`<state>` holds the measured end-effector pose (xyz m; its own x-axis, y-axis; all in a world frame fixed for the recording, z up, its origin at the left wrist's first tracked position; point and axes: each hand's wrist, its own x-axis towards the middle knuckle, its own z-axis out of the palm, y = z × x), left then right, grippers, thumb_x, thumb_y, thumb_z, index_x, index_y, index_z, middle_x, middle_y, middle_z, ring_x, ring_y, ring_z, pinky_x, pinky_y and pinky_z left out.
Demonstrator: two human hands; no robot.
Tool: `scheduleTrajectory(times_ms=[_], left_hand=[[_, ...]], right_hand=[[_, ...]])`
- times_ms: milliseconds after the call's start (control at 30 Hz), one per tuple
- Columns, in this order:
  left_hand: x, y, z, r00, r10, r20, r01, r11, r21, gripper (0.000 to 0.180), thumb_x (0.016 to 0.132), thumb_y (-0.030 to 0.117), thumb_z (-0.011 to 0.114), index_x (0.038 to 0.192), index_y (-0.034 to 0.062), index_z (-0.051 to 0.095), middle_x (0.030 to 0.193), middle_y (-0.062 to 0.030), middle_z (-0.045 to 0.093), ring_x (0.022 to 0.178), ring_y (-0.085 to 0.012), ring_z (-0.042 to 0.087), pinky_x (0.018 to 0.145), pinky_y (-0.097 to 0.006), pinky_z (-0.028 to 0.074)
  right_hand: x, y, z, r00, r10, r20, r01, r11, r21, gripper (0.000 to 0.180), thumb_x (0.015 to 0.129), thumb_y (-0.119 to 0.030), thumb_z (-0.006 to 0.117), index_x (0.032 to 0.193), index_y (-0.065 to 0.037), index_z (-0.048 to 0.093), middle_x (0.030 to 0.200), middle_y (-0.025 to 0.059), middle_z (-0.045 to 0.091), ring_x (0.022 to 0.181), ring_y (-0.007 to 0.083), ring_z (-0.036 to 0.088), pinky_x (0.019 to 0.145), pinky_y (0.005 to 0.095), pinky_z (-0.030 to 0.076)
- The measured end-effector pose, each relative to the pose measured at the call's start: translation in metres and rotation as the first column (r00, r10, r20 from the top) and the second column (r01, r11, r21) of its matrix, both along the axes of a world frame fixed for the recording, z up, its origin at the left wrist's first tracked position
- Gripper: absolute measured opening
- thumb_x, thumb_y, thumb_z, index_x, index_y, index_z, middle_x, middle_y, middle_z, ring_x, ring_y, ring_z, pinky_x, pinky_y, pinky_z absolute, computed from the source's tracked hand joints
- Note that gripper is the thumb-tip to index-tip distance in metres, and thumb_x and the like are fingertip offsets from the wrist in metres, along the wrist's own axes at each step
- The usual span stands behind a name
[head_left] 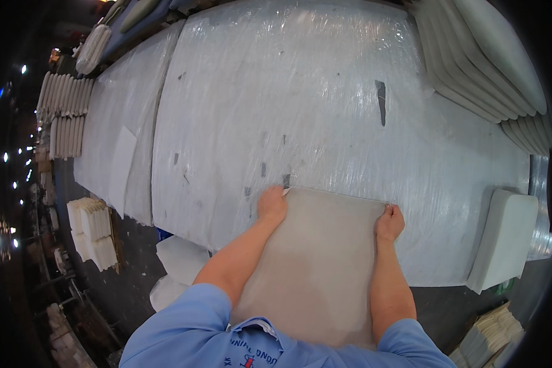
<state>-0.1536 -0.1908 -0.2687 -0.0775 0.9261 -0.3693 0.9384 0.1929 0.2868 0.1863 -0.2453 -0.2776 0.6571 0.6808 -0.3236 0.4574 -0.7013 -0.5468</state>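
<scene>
A beige, fabric-covered cushion piece [322, 264] lies between my forearms, its near end close against my body and its far edge on the plastic-wrapped table. My left hand [272, 205] is closed at its far left corner, where a small pale tip shows by the fingers. At the far right corner my right hand [389, 223] pinches the edge, fingers curled in. Between the two hands the far edge runs nearly straight. How thick the piece is, or whether foam fills it, I cannot tell.
The wide table [276, 92] is wrapped in clear plastic with torn dark patches. A tall stack of beige cushions [478, 55] stands far right, and a white foam block [503, 239] at the right edge. More cushions [64, 113] stand far left; pale bundles [92, 230] sit lower left.
</scene>
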Motion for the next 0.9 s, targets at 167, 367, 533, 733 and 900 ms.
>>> scheduleTrajectory(times_ms=[167, 367, 533, 733, 900], left_hand=[[-0.011, 0.003, 0.017, 0.992, 0.034, 0.12, -0.013, 0.984, -0.179, 0.022, 0.095, 0.02, 0.063, 0.108, 0.0044, 0.071, 0.119, -0.0194, 0.069, 0.113, -0.0417, 0.065, 0.092, -0.054, 0.053], [-0.049, -0.03, 0.074, 0.973, 0.125, 0.194, -0.076, 0.967, -0.241, 0.078, 0.095, 0.033, 0.072, 0.162, 0.0139, 0.036, 0.152, -0.0265, 0.051, 0.134, -0.0402, 0.056, 0.108, -0.047, 0.049], [-0.087, -0.138, 0.128, 0.006, 0.762, 0.647, -0.06, 0.646, -0.761, 0.088, 0.101, 0.031, 0.069, 0.169, 0.0129, 0.016, 0.162, -0.0181, 0.039, 0.145, -0.0304, 0.047, 0.116, -0.047, 0.045], [-0.078, -0.141, 0.196, -0.361, 0.61, 0.706, -0.01, 0.754, -0.656, 0.079, 0.101, 0.014, 0.062, 0.168, 0.0116, 0.02, 0.163, -0.0154, 0.039, 0.142, -0.0294, 0.05, 0.116, -0.044, 0.045], [-0.044, -0.096, 0.328, -0.101, 0.39, 0.915, -0.114, 0.909, -0.4, 0.085, 0.097, 0.01, 0.065, 0.168, 0.0094, 0.02, 0.159, -0.02, 0.042, 0.139, -0.0275, 0.051, 0.113, -0.04, 0.046]], right_hand=[[-0.003, 0.001, 0.011, 0.999, 0.034, 0.017, -0.033, 0.999, -0.002, 0.023, 0.1, -0.02, 0.061, 0.104, 0.0, 0.072, 0.096, 0.0185, 0.074, 0.093, 0.0362, 0.07, 0.085, 0.0447, 0.053], [0.041, -0.021, 0.061, 0.82, 0.555, 0.142, -0.565, 0.824, 0.043, 0.045, 0.093, -0.027, 0.071, 0.131, -0.003, 0.065, 0.126, 0.0235, 0.067, 0.117, 0.0411, 0.064, 0.099, 0.048, 0.053], [0.075, -0.099, 0.156, 0.85, 0.331, -0.41, -0.463, 0.84, -0.282, 0.062, 0.097, -0.038, 0.072, 0.147, -0.005, 0.054, 0.141, 0.0245, 0.061, 0.129, 0.0335, 0.06, 0.107, 0.042, 0.048], [0.059, -0.158, 0.152, 0.708, 0.167, -0.686, -0.322, 0.941, -0.104, 0.08, 0.102, -0.045, 0.065, 0.159, 0.003, 0.036, 0.151, 0.0254, 0.054, 0.136, 0.0311, 0.056, 0.113, 0.0403, 0.045], [0.003, -0.132, 0.141, 0.619, 0.222, -0.753, -0.224, 0.969, 0.102, 0.075, 0.109, -0.046, 0.052, 0.163, 0.002, 0.029, 0.162, 0.0225, 0.042, 0.144, 0.0309, 0.047, 0.119, 0.0411, 0.039]])
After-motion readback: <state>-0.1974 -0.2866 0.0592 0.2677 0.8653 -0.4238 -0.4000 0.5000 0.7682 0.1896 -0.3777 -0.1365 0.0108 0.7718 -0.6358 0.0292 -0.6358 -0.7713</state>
